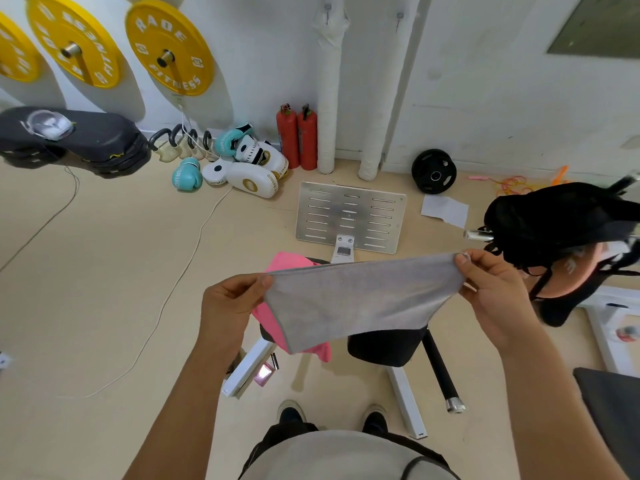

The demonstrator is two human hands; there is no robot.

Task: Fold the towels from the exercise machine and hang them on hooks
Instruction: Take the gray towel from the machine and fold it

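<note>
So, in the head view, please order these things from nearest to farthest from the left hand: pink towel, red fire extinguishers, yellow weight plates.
1. Pink towel, lying just beside the left hand.
2. Red fire extinguishers, on the floor by the wall.
3. Yellow weight plates, mounted on the wall, upper left.

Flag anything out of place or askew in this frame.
A loose sheet of paper lies on the floor by the black weight plate, and coloured cords sprawl tangled near the wall. Boxing gloves are heaped untidily. The grey towel sags unevenly between both hands.
</note>
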